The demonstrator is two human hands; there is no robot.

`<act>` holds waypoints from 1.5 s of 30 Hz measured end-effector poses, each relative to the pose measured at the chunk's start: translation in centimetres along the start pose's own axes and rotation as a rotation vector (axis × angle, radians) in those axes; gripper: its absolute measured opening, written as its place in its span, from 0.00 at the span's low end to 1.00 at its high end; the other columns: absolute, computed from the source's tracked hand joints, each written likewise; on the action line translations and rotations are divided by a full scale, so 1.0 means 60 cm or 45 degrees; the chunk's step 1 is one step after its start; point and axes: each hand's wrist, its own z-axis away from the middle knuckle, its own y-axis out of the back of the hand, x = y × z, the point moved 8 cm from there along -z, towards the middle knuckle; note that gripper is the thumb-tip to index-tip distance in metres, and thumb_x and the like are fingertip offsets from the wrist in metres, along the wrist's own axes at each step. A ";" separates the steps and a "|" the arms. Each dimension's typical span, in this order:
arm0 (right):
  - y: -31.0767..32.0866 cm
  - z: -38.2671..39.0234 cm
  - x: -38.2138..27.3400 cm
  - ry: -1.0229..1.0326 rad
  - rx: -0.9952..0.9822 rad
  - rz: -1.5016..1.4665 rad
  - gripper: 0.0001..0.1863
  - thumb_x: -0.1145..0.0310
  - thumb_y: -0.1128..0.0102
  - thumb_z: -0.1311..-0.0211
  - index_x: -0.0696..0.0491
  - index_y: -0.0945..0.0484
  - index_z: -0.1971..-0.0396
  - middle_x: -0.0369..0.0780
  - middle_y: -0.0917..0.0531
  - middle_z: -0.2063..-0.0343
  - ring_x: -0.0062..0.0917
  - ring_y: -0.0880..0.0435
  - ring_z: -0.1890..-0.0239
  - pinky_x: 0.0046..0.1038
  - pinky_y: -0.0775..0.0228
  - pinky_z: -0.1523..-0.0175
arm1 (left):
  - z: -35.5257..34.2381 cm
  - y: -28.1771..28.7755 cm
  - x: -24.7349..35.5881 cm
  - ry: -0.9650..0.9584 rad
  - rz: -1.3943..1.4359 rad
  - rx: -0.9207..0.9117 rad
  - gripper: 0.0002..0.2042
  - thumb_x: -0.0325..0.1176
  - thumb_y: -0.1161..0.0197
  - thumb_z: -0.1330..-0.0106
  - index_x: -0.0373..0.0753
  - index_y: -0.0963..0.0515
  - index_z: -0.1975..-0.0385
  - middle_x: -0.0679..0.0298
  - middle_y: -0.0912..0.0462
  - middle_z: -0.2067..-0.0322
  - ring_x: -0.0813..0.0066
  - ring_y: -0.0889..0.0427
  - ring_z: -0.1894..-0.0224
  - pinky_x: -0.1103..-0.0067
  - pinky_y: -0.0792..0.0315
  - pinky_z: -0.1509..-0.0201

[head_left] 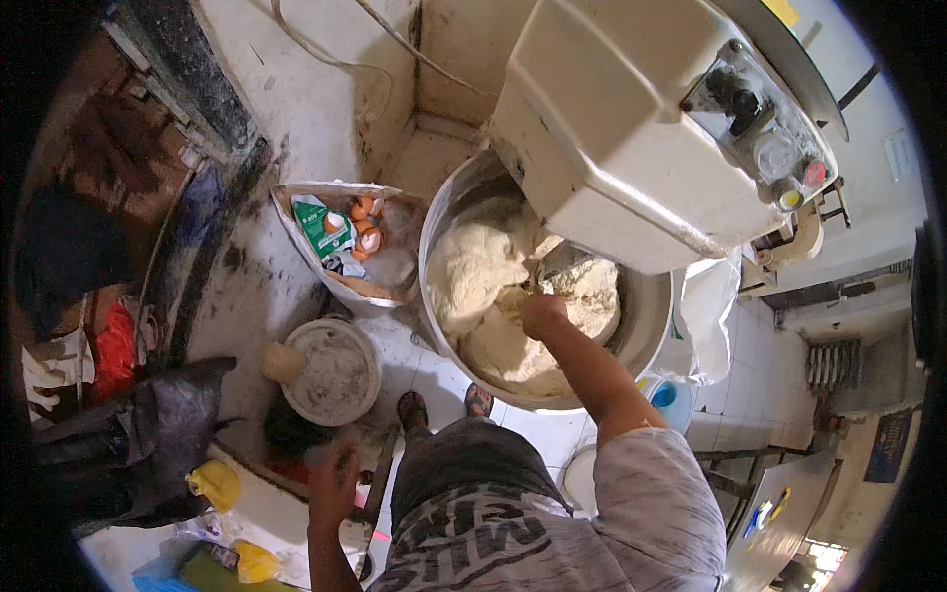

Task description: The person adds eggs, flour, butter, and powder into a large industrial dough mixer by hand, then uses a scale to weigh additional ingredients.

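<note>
Pale dough point(478, 271) lies in thick lumps inside a large steel mixer bowl point(648, 345). My right hand point(545, 316) reaches down into the bowl, its fingers curled and closed on a piece of the dough. Beside it, the mixing tool is partly hidden by dough and the machine's head. My left hand point(335, 479) hangs low at my left side, away from the bowl, and is smeared by motion. Whether its fingers hold anything cannot be made out.
The cream mixer head point(612, 128) overhangs the bowl's far right side. An open sack point(360, 286) with cracked eggshells point(367, 237) stands left of the bowl. Nearer me are a whitish bucket point(335, 370) and a dark cloth point(148, 439); a white plastic bag point(705, 326) is at the right.
</note>
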 end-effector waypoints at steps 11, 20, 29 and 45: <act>0.019 0.036 0.070 -0.195 0.491 -0.855 0.16 0.59 0.47 0.45 0.57 0.20 0.70 0.52 0.18 0.73 0.42 0.17 0.69 0.40 0.25 0.62 | -0.042 -0.036 0.064 -0.079 0.010 -0.038 0.15 0.33 0.44 0.38 0.34 0.27 0.54 0.51 0.22 0.59 0.57 0.23 0.55 0.69 0.30 0.51; -0.029 -0.035 0.115 -0.468 0.506 -0.951 0.25 0.48 0.51 0.42 0.58 0.20 0.74 0.54 0.20 0.72 0.48 0.20 0.68 0.41 0.27 0.62 | -0.017 -0.064 0.047 -0.010 -0.207 -0.079 0.14 0.31 0.44 0.39 0.33 0.27 0.54 0.48 0.23 0.60 0.53 0.24 0.55 0.66 0.30 0.53; -0.048 0.005 0.042 -0.017 0.115 -0.530 0.14 0.65 0.51 0.44 0.54 0.20 0.62 0.47 0.17 0.66 0.39 0.18 0.61 0.38 0.26 0.55 | -0.001 -0.061 0.064 -0.054 -0.167 0.117 0.14 0.33 0.43 0.38 0.34 0.27 0.55 0.50 0.22 0.64 0.54 0.22 0.59 0.67 0.30 0.56; 0.118 0.026 -0.065 0.284 0.131 -0.513 0.30 0.50 0.38 0.49 0.61 0.26 0.56 0.54 0.20 0.64 0.44 0.21 0.58 0.40 0.28 0.55 | 0.051 -0.081 0.033 0.011 -0.140 0.385 0.13 0.33 0.43 0.38 0.35 0.26 0.56 0.51 0.22 0.63 0.59 0.21 0.62 0.70 0.29 0.58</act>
